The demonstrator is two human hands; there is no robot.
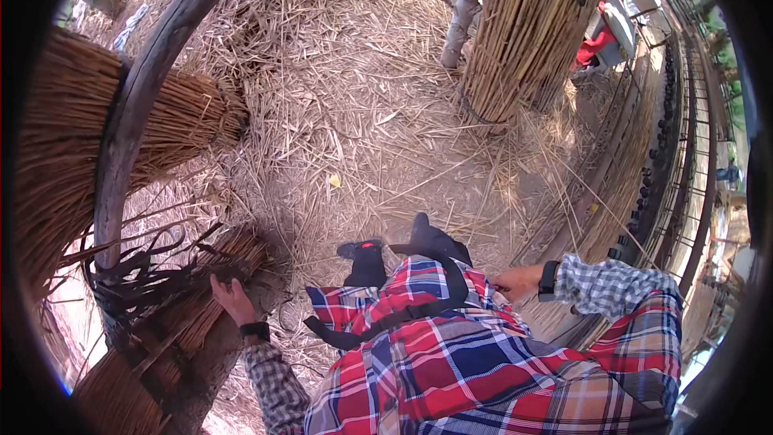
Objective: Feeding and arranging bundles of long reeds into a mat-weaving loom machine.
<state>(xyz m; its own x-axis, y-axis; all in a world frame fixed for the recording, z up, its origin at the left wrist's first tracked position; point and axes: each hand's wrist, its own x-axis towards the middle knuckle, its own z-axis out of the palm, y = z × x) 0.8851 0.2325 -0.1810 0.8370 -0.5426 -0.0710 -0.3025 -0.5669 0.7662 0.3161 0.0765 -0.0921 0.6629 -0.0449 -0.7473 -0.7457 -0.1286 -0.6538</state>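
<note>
My left hand (233,300) reaches out at the lower left, fingers apart, beside a tangle of dark rubber-like straps (145,281). The straps hang around a wooden pole (130,115) and lie over a bundle of reeds (208,308). Nothing shows in that hand. My right hand (518,281) rests low at the right side of the red and blue plaid garment (447,356), its fingers partly hidden against the cloth. Whether it holds anything does not show.
A large tied reed bundle (175,115) lies at the left, and another (525,36) stands at the upper right beside a pale wooden post (464,18). Loose straw (338,90) covers the ground. Along the right runs a long frame (682,151) with a row of dark pegs.
</note>
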